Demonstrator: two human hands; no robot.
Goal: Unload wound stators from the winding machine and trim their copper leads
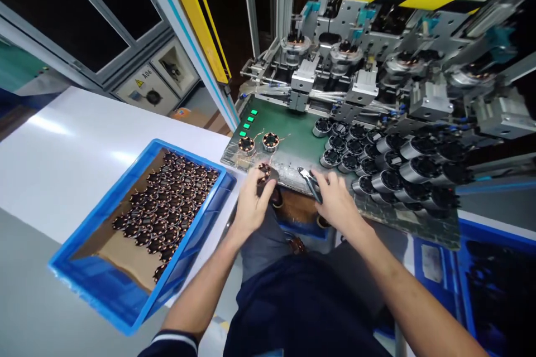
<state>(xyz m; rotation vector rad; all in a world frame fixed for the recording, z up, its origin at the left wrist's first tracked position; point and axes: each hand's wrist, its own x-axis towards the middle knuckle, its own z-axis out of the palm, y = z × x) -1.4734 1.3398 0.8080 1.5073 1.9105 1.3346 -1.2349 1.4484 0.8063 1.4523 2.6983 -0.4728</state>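
My left hand (pixel 252 199) is closed around a small copper-wound stator (pixel 264 170) at the front edge of the green work plate (pixel 293 134). My right hand (pixel 335 201) grips a pair of small cutters (pixel 309 179), tips pointing toward the stator. Two more wound stators (pixel 258 143) stand on the green plate just beyond my left hand. Both hands sit close together above my lap.
A blue tray (pixel 142 234) full of wound stators lies on the white table to the left. Several black-and-silver motor housings (pixel 377 162) crowd the plate's right side. A winding machine (pixel 347 67) stands behind. Blue bins (pixel 481 268) are at lower right.
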